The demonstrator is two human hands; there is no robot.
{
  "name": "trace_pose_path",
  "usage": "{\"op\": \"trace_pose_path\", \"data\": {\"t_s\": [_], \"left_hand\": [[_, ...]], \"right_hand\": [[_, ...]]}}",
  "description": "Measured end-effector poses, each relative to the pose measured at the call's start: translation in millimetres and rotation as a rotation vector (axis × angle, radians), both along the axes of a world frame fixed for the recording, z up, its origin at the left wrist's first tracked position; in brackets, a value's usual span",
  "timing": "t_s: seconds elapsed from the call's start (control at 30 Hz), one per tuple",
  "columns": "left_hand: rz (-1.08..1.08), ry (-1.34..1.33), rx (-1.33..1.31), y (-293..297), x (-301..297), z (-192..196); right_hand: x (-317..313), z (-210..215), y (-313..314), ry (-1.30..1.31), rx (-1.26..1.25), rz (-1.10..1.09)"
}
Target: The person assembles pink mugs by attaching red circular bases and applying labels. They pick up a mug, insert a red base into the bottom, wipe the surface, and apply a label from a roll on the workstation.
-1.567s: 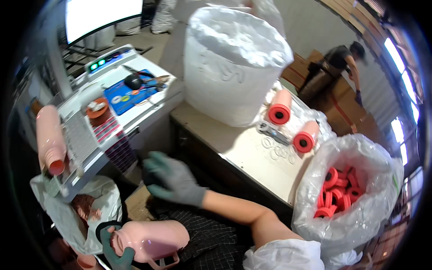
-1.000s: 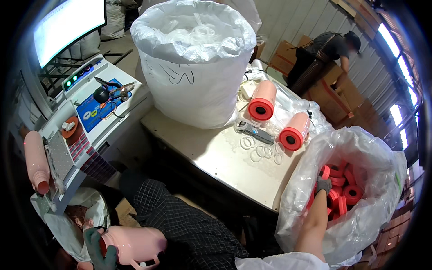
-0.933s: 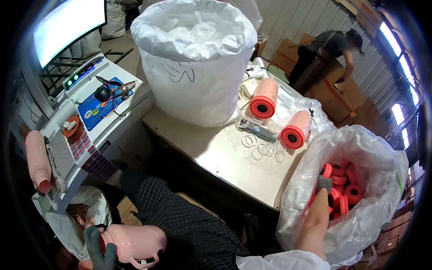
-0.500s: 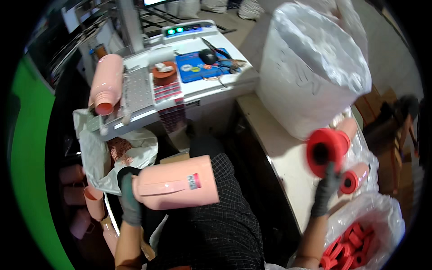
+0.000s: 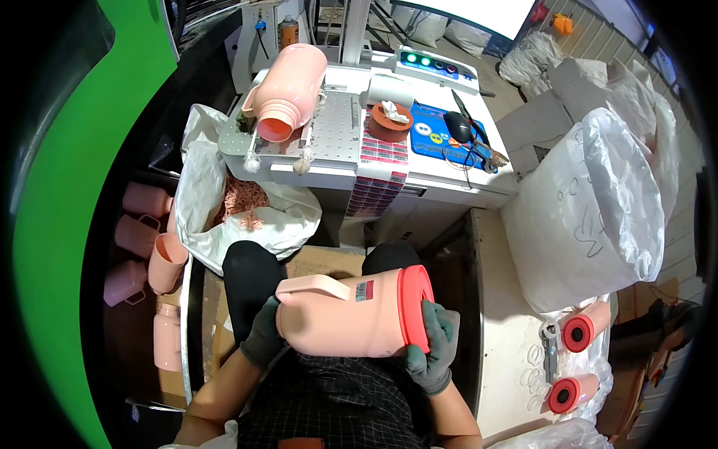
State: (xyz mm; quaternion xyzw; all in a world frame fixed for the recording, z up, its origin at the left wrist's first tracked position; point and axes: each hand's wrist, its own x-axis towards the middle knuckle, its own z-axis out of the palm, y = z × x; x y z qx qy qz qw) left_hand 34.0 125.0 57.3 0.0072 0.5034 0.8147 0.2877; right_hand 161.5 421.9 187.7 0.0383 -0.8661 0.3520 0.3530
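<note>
A pink plastic jug [image 5: 344, 314] with a handle lies sideways over my lap. My left hand [image 5: 263, 337], in a dark green glove, grips its base end under the handle. My right hand [image 5: 432, 346], also gloved, presses a red lid [image 5: 413, 305] onto the jug's mouth. Another pink jug [image 5: 288, 91] without a lid lies on the white machine bench [image 5: 336, 150] in front of me.
A white bag of pink scraps [image 5: 239, 206] sits at my left knee, with several pink jugs [image 5: 146, 239] stacked on the floor beside it. A big white sack [image 5: 591, 209] and two capped pink jugs [image 5: 580, 359] stand on the table to my right.
My head has swung left, from the bag of red lids to my lap. My right hand brought a red lid over and now holds it on the jug's mouth.
</note>
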Motion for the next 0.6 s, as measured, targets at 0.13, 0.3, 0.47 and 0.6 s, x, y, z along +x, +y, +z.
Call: {"op": "trace_pose_path", "data": {"t_s": [0.13,0.3,0.47,0.6], "left_hand": [[0.004,0.155,-0.097,13,0,19],[0.098,0.482,-0.441,1,-1,13],[0.246,0.428,-0.324,-9,-3,40],[0.181,0.411,-0.243,0,1,60]], "right_hand": [[13,-6,-1,-0.014,-0.055,-0.024],[22,2,-16,-0.052,-0.251,-0.061],[32,11,12,-0.101,-0.767,0.248],[-1,72,40,-0.172,-0.947,0.233]]}}
